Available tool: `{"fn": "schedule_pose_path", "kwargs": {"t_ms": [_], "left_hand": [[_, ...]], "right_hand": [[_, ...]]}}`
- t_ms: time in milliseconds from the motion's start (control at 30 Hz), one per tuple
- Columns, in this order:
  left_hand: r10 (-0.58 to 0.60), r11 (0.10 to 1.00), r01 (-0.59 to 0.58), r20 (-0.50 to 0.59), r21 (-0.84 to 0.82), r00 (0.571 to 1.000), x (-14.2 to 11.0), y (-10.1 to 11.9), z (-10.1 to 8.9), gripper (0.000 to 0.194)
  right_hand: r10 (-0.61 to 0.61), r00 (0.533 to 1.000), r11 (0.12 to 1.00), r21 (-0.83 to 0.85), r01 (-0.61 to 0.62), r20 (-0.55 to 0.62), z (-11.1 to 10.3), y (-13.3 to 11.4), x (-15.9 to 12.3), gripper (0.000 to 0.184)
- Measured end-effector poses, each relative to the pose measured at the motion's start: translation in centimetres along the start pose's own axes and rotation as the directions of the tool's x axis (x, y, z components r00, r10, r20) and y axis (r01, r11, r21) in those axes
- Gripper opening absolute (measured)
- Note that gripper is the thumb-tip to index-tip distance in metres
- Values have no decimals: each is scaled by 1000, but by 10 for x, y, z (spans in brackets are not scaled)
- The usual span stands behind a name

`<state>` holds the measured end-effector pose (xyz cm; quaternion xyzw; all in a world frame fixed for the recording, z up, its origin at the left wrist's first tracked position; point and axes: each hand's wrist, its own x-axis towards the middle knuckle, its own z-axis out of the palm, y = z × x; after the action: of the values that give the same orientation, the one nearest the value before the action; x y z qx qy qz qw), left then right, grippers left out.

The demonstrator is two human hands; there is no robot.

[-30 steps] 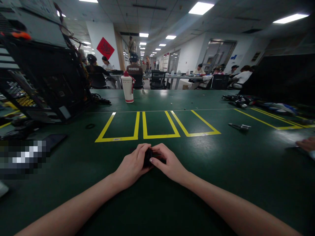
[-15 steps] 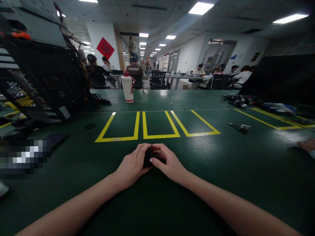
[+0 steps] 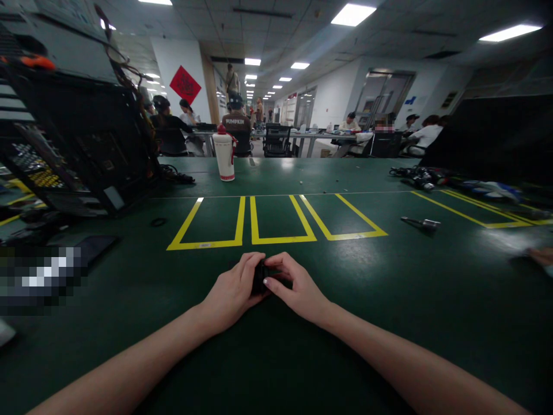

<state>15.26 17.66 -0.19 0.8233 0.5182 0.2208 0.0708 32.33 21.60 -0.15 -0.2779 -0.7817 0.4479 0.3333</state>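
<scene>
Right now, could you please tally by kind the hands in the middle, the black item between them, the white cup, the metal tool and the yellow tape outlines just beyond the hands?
Hands: 2 (left hand, right hand)
Black item: 1
White cup: 1
Metal tool: 1
Yellow tape outlines: 3
Total: 8

Only word I can read from here: "PUMPKIN", pale capitals across the back of a seated person's brown shirt (image 3: 235,121). Red diamond sign (image 3: 185,85) on the white pillar (image 3: 166,55) carries dark characters, too blurred to make out. White cup (image 3: 224,154) has faint small print near the top, illegible. Tiny pale label (image 3: 204,245) on the near strip of the leftmost yellow tape outline (image 3: 235,242): marks too small to read.
</scene>
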Motion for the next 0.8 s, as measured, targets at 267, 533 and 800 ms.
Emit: {"fn": "schedule_pose_path", "kwargs": {"t_ms": [267, 533, 800], "left_hand": [[-6, 1000, 6, -6, -2, 1000, 0, -3, 4, 60], [7, 1000, -7, -26, -4, 1000, -1, -6, 8, 61], [-11, 1000, 11, -15, -27, 1000, -1, -4, 4, 61]], "right_hand": [[-16, 1000, 999, -30, 16, 16, 0, 1, 0, 22], [-35, 999, 999, -12, 35, 19, 1, 1, 0, 23], [9, 1000, 1000, 0, -9, 19, -1, -2, -1, 29]]}}
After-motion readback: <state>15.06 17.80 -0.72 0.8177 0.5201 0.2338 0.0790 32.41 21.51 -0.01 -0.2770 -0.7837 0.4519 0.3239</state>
